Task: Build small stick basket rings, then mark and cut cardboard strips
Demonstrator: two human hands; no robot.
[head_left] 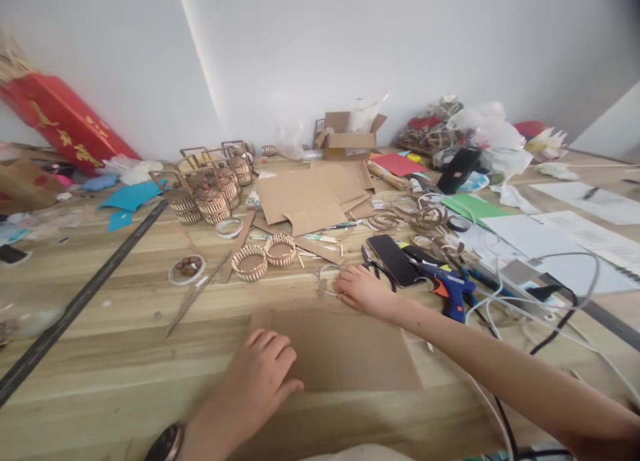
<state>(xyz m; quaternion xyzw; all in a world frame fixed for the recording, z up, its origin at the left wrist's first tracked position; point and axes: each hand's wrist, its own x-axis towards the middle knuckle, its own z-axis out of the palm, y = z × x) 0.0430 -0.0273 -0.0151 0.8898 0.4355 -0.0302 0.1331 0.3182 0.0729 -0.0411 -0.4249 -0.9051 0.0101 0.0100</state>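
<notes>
A flat sheet of brown cardboard [350, 354] lies on the table in front of me. My left hand [265, 367] rests at its left edge, thumb apart from the fingers and nothing held. Beyond the sheet's far edge, my right hand [367, 291] has its fingers curled over the right side of a thin pale ring [325, 289], whose covered part is hidden. To the left stand two small round baskets of slatted wood, a nearer basket [249, 273] and a farther basket [281, 255]. Scissors [383, 271] lie just past my right hand.
A blue glue gun [453, 291], a black phone [395, 259] and tangled white cables [493, 294] lie to the right. Finished lidded baskets [213, 204] stand back left. Cardboard pieces [310, 194] and an open box [351, 141] are behind. A metal ruler [197, 294] lies left.
</notes>
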